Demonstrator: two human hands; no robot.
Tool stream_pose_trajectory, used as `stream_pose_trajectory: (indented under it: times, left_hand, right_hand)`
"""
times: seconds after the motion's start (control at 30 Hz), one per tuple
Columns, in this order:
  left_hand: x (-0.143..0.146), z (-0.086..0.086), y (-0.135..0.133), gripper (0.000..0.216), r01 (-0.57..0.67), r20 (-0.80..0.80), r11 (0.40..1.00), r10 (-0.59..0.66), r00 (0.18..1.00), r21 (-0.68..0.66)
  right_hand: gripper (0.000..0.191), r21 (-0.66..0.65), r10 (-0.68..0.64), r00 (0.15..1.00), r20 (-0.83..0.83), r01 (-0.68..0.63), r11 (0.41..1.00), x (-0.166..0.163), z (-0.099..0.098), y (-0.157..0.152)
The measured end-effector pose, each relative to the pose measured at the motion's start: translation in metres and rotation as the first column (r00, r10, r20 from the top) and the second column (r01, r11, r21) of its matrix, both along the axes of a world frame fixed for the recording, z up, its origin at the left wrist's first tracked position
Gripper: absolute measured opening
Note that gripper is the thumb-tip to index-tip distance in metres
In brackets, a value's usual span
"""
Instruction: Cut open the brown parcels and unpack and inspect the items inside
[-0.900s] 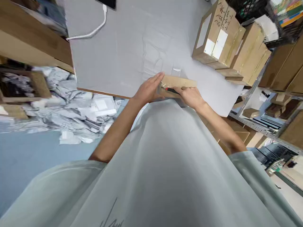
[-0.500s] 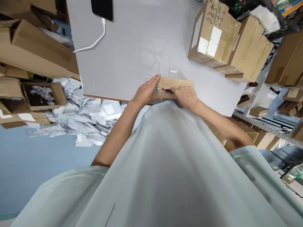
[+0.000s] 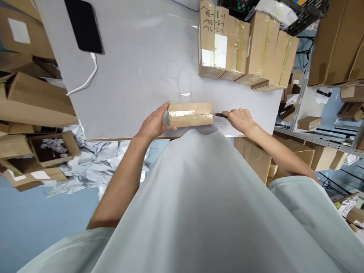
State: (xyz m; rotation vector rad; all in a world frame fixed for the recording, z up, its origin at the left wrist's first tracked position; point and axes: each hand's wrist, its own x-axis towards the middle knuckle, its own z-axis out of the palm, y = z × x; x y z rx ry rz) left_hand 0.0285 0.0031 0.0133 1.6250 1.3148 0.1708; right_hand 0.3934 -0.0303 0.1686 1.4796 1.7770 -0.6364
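A narrow cardboard box (image 3: pixel 190 120) lies on the table near its front edge, with shiny clear tape running lengthwise along its top. My left hand (image 3: pixel 153 123) holds the box's left end, thumb at the near side and fingers at the far side. Closed in my right hand (image 3: pixel 239 120) is a box cutter (image 3: pixel 221 115) with a black handle and a red part near the front. Its tip is at the right end of the taped seam; the blade itself is too small to make out.
Taped cardboard boxes (image 3: pixel 244 49) stand at the table's back right. A black phone (image 3: pixel 83 26) with a white cable (image 3: pixel 88 79) lies on the grey tabletop (image 3: pixel 136 76) at left. Crumpled paper (image 3: pixel 105 161) and open cartons (image 3: pixel 34 98) fill the left side. Shelving (image 3: pixel 327 134) stands at right.
My right hand has drawn the box cutter rightward, from the left part of the seam to the right end. My left hand remains at the box's left end. The camera view has shifted.
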Motion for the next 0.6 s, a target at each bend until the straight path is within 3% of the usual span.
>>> stream_pose_trajectory:
  times: [0.17, 0.27, 0.43, 0.6]
  left_hand:
    - [0.007, 0.008, 0.002, 0.142, 0.104, -0.144, 0.994, -0.108, 0.984, -0.036]
    - [0.021, 0.020, 0.005, 0.144, 0.197, -0.257, 0.980, -0.191, 0.947, -0.003]
    - [0.094, 0.039, 0.002, 0.161, 0.409, -0.355, 0.911, -0.365, 0.861, 0.057]
    - [0.172, 0.027, -0.004, 0.149, 0.575, -0.290, 0.806, -0.521, 0.803, 0.143]
  right_hand:
    - [0.043, 0.069, -0.164, 0.984, 0.073, 0.159, 0.985, 0.041, -0.005, -0.022]
    - [0.043, 0.160, -0.333, 0.941, 0.067, 0.319, 0.934, 0.068, -0.012, -0.046]
    - [0.049, 0.184, -0.602, 0.785, -0.149, 0.620, 0.763, 0.061, -0.036, -0.101]
    - [0.050, 0.097, -0.761, 0.540, -0.360, 0.833, 0.545, 0.017, -0.056, -0.141]
